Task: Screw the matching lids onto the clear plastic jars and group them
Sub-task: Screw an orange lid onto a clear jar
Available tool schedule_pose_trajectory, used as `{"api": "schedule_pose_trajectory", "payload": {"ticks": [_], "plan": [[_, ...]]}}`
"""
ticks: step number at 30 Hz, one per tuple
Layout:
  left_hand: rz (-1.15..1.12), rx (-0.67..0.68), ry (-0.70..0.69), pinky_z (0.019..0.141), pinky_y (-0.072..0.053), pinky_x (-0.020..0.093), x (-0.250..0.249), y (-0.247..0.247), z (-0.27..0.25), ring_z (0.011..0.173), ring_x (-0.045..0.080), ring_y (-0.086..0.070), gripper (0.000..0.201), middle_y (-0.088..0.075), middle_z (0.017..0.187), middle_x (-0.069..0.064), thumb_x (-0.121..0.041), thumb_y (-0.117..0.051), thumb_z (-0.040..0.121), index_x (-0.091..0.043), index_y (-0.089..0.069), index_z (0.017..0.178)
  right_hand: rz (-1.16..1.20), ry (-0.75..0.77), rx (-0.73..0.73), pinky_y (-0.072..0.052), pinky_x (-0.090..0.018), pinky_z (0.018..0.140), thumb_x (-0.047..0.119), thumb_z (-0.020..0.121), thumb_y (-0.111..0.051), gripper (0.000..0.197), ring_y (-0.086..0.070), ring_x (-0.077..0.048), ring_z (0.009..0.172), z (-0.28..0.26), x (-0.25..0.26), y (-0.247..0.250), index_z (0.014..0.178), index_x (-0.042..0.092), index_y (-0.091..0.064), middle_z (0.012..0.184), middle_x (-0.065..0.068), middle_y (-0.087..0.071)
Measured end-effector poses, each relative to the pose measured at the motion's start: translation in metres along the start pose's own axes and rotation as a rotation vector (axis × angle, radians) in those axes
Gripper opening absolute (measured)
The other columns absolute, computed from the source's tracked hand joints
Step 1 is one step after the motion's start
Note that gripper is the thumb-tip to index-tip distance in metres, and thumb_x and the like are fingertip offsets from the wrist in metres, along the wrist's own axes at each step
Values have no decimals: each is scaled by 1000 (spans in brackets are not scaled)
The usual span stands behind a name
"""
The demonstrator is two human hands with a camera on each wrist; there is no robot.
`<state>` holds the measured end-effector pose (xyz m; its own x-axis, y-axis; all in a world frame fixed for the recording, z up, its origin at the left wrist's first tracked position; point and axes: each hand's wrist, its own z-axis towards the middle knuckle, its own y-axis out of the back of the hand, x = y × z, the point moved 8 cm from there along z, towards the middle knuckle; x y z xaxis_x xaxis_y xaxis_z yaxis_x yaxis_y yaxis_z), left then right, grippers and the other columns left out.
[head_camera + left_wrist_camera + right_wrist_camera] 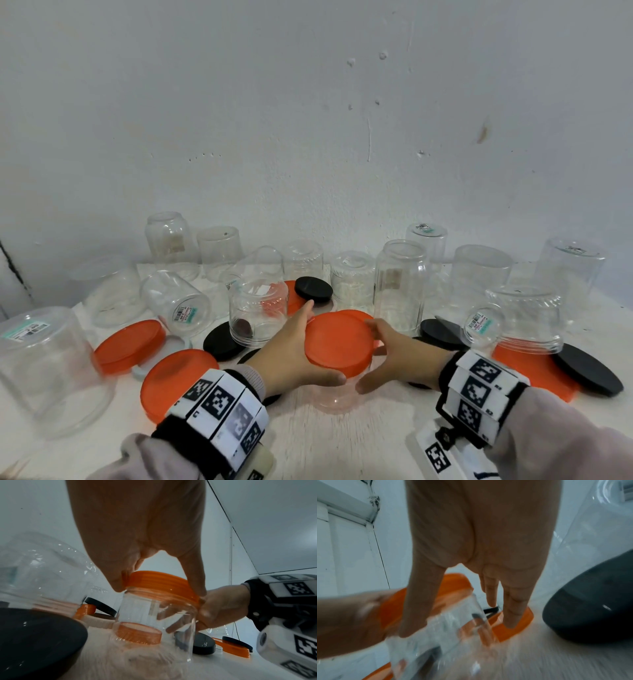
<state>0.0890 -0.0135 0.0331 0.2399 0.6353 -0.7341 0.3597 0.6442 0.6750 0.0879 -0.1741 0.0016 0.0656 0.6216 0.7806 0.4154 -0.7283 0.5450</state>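
A clear jar [334,399] stands upright at the middle of the white table [342,445], with an orange lid [346,339] sitting on its mouth. My left hand [318,342] grips the lid's rim [154,580] between its thumb and fingers. From the other side, my right hand [368,356] holds the jar just under the lid, thumb on the near wall [445,628] and fingers round the far side. The jar [154,615] is empty. The right wrist view is blurred by motion.
Several clear jars stand upside down along the wall, among them a tall one [400,287] and a big one [51,370] at the near left. Loose orange lids [130,346] [171,380] and black lids [313,287] [587,370] lie between them.
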Motion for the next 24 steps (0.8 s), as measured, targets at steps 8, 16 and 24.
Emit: {"api": "schedule_pose_trajectory", "payload": {"ticks": [8, 16, 24], "plan": [[-197, 96, 92, 100, -37, 19, 25, -12, 3, 124, 10, -43, 125, -40, 134, -12, -23, -87, 66, -24, 5, 150, -274, 107, 35, -38, -23, 95, 36, 66, -86, 109, -34, -10, 126, -1, 62, 13, 148, 36, -15, 148, 10, -25], [-270, 100, 78, 101, -44, 26, 32, -17, 8, 121, 10, -50, 108, -49, 131, -8, -16, -88, 64, -25, -16, 144, -652, 98, 160, -38, -34, 104, 42, 71, -81, 101, -30, -15, 135, 8, 89, -4, 149, 38, -17, 149, 12, -24], [-326, 52, 50, 86, -46, 12, 37, -16, 10, 112, 3, -56, 98, -56, 124, -9, -14, -90, 60, -26, -30, 136, -822, 40, 125, -42, -39, 98, 71, 64, -69, 103, -38, -21, 128, 15, 87, -5, 148, 42, -16, 141, 7, -28]]}}
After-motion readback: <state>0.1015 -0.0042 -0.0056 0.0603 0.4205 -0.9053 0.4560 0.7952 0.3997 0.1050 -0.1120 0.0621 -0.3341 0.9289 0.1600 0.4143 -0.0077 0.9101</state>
